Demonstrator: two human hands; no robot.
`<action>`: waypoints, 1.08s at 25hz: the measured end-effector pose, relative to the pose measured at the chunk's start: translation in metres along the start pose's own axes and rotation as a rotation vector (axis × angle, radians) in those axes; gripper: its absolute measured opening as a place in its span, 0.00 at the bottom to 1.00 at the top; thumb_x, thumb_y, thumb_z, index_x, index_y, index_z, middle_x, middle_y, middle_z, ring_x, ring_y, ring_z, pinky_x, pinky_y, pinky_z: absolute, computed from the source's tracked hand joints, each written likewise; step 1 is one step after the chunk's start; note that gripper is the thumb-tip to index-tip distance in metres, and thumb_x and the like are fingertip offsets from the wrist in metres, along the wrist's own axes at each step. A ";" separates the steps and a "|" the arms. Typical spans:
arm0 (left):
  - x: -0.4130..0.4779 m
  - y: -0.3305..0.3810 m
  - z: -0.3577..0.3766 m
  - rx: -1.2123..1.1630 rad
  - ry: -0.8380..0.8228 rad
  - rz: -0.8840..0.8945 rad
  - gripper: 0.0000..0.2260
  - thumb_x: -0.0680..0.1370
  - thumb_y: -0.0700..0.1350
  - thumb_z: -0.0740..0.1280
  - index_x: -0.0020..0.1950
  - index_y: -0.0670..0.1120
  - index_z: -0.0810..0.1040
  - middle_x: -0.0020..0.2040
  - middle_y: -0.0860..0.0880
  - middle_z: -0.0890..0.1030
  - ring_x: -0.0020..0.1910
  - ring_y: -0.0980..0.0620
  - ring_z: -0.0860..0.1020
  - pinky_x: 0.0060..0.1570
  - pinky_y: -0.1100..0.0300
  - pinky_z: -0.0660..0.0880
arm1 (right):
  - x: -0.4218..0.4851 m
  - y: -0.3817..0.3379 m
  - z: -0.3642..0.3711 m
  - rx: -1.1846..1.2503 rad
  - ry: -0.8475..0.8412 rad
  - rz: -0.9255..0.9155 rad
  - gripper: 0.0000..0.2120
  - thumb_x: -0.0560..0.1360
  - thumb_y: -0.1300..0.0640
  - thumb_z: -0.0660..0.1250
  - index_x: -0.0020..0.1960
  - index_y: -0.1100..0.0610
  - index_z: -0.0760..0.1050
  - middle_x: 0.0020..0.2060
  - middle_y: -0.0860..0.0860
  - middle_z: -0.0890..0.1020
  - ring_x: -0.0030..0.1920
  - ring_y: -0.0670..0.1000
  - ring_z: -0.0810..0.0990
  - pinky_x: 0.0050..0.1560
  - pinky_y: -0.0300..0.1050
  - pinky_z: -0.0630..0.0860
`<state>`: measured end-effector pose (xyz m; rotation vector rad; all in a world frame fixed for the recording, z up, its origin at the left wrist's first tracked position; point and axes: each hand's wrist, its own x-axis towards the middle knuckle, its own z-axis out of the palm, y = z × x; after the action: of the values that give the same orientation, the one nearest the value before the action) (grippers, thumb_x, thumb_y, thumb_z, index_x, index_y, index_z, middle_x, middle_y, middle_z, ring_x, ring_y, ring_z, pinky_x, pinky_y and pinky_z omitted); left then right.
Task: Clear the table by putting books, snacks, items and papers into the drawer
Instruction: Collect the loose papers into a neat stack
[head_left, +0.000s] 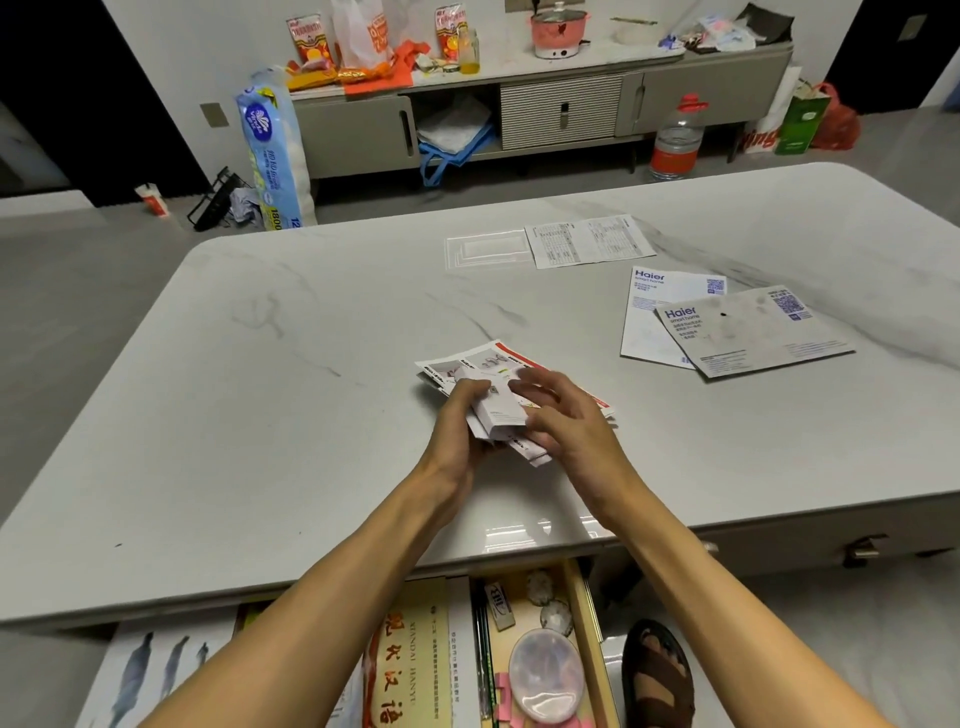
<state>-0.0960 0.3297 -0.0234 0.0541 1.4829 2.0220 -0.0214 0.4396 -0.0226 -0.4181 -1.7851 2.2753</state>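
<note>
Several leaflets (483, 364) lie stacked near the middle of the table (311, 338), half hidden under our hands, their print too small to read. Our left hand (460, 415) curls its fingers round the stack's near end. Our right hand (566, 421) rests loosely spread on top, gripping nothing. To the right, two booklets (748, 332) read "Haier smart home". The open drawer (584, 613) below is cut off by the frame's edge.

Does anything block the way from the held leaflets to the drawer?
Nothing visible does. The left hand grips the leaflets, the right hand touches them, on the table; the drawer stands open below its near edge, partly filled.
</note>
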 end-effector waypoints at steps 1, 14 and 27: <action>0.000 0.000 0.001 0.047 0.003 -0.016 0.17 0.79 0.51 0.60 0.58 0.42 0.80 0.51 0.39 0.83 0.49 0.43 0.79 0.51 0.52 0.74 | 0.000 0.000 0.000 -0.100 -0.007 -0.016 0.21 0.71 0.59 0.66 0.64 0.57 0.77 0.56 0.46 0.83 0.57 0.47 0.82 0.62 0.46 0.77; 0.004 -0.002 -0.003 0.428 -0.001 0.053 0.22 0.80 0.61 0.58 0.55 0.47 0.83 0.52 0.48 0.86 0.53 0.50 0.83 0.61 0.53 0.76 | 0.008 0.005 -0.010 -0.377 0.338 -0.103 0.15 0.75 0.66 0.62 0.57 0.57 0.81 0.38 0.53 0.86 0.34 0.53 0.86 0.39 0.47 0.83; 0.038 -0.035 -0.013 0.528 0.237 0.130 0.20 0.78 0.35 0.65 0.67 0.50 0.68 0.56 0.54 0.76 0.47 0.55 0.80 0.41 0.66 0.80 | 0.045 0.003 -0.112 -1.161 0.672 0.206 0.32 0.73 0.40 0.67 0.70 0.57 0.67 0.68 0.61 0.69 0.67 0.63 0.68 0.66 0.55 0.66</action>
<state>-0.1155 0.3437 -0.0706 0.1337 2.1832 1.7225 -0.0239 0.5561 -0.0544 -1.3646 -2.4511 0.7071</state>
